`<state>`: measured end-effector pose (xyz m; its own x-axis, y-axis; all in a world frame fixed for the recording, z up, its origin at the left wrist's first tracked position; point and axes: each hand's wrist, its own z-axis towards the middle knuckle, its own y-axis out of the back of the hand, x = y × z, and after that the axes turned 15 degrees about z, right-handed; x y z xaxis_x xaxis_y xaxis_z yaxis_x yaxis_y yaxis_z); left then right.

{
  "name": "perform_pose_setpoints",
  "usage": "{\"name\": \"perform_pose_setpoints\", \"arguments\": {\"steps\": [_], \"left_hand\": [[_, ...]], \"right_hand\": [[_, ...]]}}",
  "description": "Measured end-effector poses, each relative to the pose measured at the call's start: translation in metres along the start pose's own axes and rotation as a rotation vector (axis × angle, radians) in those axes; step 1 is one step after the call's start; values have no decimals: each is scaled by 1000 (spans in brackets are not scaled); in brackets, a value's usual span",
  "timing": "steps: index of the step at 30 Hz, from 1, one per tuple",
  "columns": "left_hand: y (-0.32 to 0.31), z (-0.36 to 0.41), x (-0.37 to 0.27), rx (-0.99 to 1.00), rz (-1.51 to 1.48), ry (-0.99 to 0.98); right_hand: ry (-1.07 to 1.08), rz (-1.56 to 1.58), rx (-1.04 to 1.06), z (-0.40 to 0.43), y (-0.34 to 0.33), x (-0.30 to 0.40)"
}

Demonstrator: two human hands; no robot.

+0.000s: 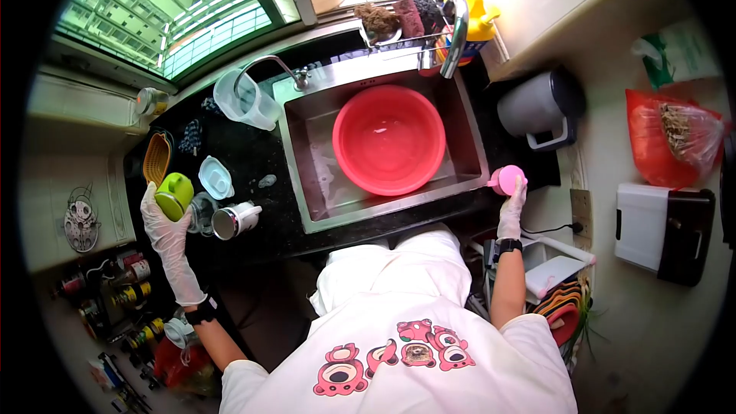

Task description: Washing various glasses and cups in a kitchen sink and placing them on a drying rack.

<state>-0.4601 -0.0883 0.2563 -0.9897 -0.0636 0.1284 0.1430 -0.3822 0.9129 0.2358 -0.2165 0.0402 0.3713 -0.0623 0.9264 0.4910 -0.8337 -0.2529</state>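
My left hand (164,215), in a white glove, grips a lime-green mug (174,196) over the left end of the black counter. Beside that mug stand a clear glass (202,214), a white mug with a metal rim (234,220) and a pale blue lidded container (216,177). On the far right, my right hand (512,207), gloved as well, holds a pink cup (509,179) near the sink's front right corner. Between my hands, a red plastic basin (388,139) sits inside the stainless steel sink (310,184).
A clear plastic jug (244,100) stands under a thin curved tap (267,59). Behind the sink are a larger chrome faucet (457,34), scrubbing pads (408,17) and a yellow bottle (474,11). A grey kettle (532,106) stands right of the sink; an orange colander (157,155) leans at left.
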Motion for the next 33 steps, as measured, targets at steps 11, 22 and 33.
{"name": "perform_pose_setpoints", "arguments": {"steps": [11, 22, 33], "left_hand": [[-69, -5, -275, 548, -1037, -65], [-133, 23, -462, 1215, -1800, 55], [-131, 46, -463, 1175, -1852, 230]], "right_hand": [[753, -690, -118, -2, -60, 41], [308, -284, 659, 113, -262, -22], [107, -336, 686, 124, -257, -30]]}}
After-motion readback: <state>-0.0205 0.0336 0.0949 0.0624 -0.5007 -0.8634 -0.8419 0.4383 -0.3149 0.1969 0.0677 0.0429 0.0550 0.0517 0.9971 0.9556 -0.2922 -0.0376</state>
